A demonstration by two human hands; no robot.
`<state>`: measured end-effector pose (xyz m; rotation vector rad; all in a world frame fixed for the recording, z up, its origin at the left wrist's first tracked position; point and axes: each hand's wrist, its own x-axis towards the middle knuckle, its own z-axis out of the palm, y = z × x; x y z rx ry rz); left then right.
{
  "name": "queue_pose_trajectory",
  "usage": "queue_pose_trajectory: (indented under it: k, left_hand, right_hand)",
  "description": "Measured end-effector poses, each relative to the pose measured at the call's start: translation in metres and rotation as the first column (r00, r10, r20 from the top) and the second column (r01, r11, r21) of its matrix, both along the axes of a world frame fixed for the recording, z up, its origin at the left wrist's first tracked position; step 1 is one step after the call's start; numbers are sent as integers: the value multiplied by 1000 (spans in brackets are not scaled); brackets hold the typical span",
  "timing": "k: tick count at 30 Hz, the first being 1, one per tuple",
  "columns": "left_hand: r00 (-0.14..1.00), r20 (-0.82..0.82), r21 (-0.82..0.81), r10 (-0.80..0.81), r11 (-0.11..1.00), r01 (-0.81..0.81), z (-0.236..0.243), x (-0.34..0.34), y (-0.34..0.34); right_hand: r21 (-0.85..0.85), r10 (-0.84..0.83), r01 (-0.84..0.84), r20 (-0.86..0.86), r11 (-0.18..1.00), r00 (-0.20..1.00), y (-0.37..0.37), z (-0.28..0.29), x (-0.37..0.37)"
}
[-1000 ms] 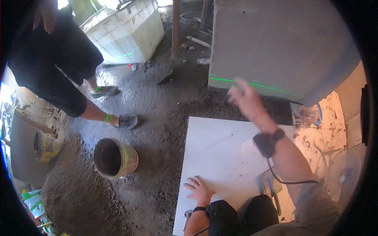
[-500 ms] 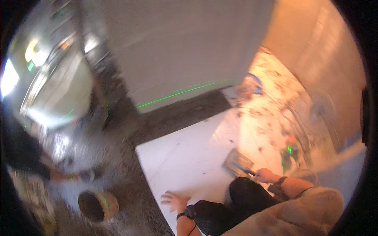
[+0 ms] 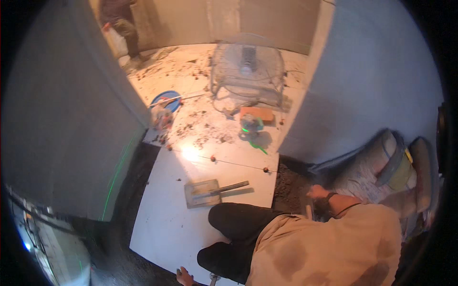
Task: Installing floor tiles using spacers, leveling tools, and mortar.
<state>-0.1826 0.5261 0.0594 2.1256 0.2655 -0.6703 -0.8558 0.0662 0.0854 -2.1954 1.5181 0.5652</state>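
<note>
A white square tile (image 3: 162, 205) lies under my bent, dark-clad legs. A flat trowel (image 3: 200, 195) rests on it, out of both hands. My left hand (image 3: 184, 276) is at the tile's lower edge, fingers apart, beside a metal tool (image 3: 214, 279) that is partly hidden. Off the tile's right side, my right hand (image 3: 317, 192) reaches over dark mortar (image 3: 291, 186); its fingers are small and indistinct, and an upright handle (image 3: 308, 209) is just below it. Small red-brown pieces (image 3: 213, 158) sit along the seam at the tile's far edge.
Walls (image 3: 71, 124) flank an opening onto a dirt-speckled tiled floor with a fan (image 3: 247, 71), blue lid (image 3: 169, 95), orange block (image 3: 260, 113) and green tool (image 3: 250, 124). Another person (image 3: 121, 33) is at the back left. Rolled sacks (image 3: 377, 176) lie against the right wall.
My view has swung right toward the opening. My right hand, raised at first and later on the trowel's handle, has let go and moved right; the trowel lies on the tile.
</note>
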Motion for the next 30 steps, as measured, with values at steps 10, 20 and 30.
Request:
queue_pose_trajectory:
  k: [10, 20, 30]
  left_hand:
    - [907, -403, 33, 124, 992, -121, 38, -47, -9]
    - [925, 13, -90, -380, 921, 379, 118, -64, -189]
    - [974, -11, -42, -228, 973, 227, 137, -84, -144]
  right_hand:
    - [93, -730, 755, 356, 649, 583, 60, 33, -31]
    - [618, -893, 677, 96, 399, 439, 135, -71, -25]
    - [112, -678, 716, 447, 690, 584, 103, -49, -16]
